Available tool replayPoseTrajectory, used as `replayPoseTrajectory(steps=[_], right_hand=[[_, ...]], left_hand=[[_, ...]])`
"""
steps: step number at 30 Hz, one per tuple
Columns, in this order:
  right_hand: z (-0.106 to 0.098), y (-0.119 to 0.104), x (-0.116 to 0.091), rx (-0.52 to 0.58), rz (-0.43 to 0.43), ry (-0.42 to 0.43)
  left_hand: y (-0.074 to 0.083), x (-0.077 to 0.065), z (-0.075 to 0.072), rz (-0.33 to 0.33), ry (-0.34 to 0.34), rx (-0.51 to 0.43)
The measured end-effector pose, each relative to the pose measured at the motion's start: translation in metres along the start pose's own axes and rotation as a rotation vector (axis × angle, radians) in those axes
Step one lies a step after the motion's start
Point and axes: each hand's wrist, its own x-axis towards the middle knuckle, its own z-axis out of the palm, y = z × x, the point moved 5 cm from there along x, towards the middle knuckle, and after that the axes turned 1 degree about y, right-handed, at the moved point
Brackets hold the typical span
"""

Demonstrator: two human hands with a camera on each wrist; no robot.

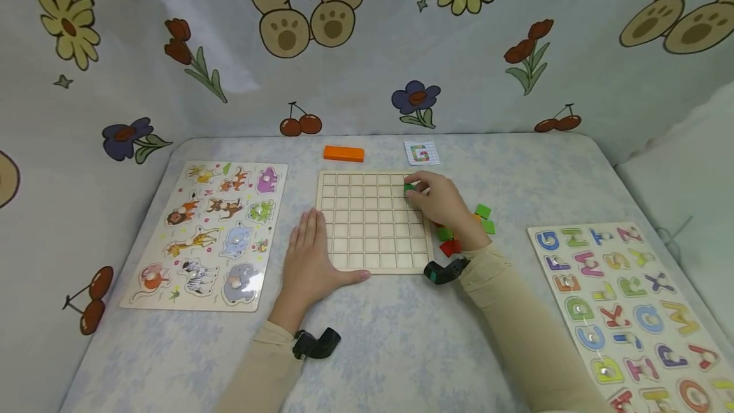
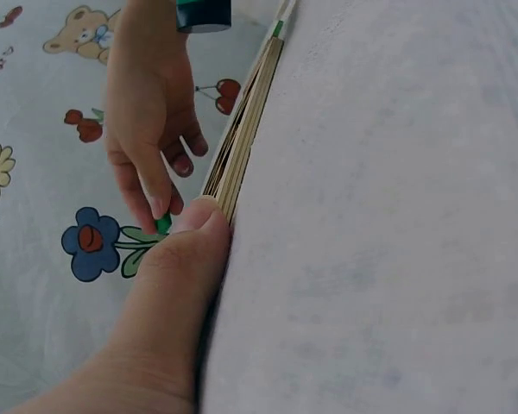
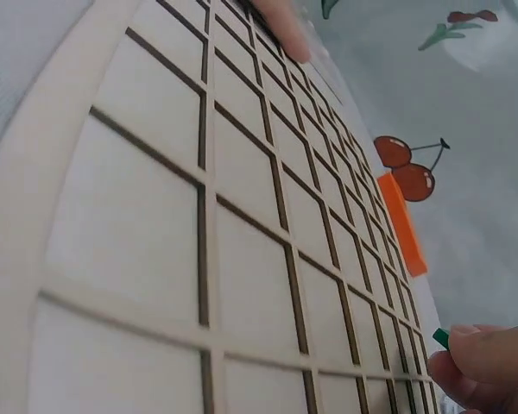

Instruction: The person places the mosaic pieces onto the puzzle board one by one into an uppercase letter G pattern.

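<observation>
A wooden grid board (image 1: 373, 271) lies in the middle of the table, its square cells bare where they show. My left hand (image 1: 309, 266) rests flat at the board's left side, fingers straight along that edge and thumb stretched along the near edge; in the left wrist view the thumb (image 2: 177, 267) touches the board's side. With thumb and fingertips my right hand (image 1: 440, 199) pinches a small green square tile (image 1: 409, 188) over the far right corner of the grid. The right wrist view also has the green tile (image 3: 441, 337) between the fingertips.
Loose green, red and orange tiles (image 1: 488, 227) lie right of the board, partly under the right forearm. Behind it are an orange block (image 1: 344, 154) and a pattern card (image 1: 422, 153) with a G. An animal puzzle (image 1: 212, 234) stands left, a letter puzzle (image 1: 619, 285) right.
</observation>
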Motion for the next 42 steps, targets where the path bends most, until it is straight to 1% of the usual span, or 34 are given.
replayPoseTrajectory(steps=[2, 6, 11, 16, 22, 28, 35, 42], right_hand=[[0.007, -0.007, 0.006, -0.015, 0.008, -0.016], [0.019, -0.018, 0.017, -0.067, -0.005, -0.033], [0.028, -0.025, 0.025, -0.107, -0.008, -0.051], [0.034, -0.028, 0.029, -0.121, -0.017, -0.058], [0.037, -0.028, 0.03, -0.135, -0.014, -0.042], [0.037, -0.026, 0.029, -0.146, -0.035, -0.007], [0.037, -0.024, 0.028, -0.144, -0.026, 0.011], [0.039, -0.026, 0.028, -0.196, -0.017, 0.032]], left_hand=[[0.0, 0.0, 0.0, -0.001, -0.001, 0.003], [0.0, 0.001, 0.0, -0.009, -0.012, 0.015], [0.001, 0.001, 0.0, -0.01, -0.011, 0.015], [0.001, 0.001, 0.0, -0.011, -0.011, 0.021], [0.001, 0.001, -0.001, -0.017, -0.023, 0.023], [0.001, 0.0, -0.001, -0.021, -0.034, 0.031], [0.001, 0.001, -0.001, -0.022, -0.035, 0.021], [0.001, 0.001, 0.0, -0.02, -0.032, 0.023]])
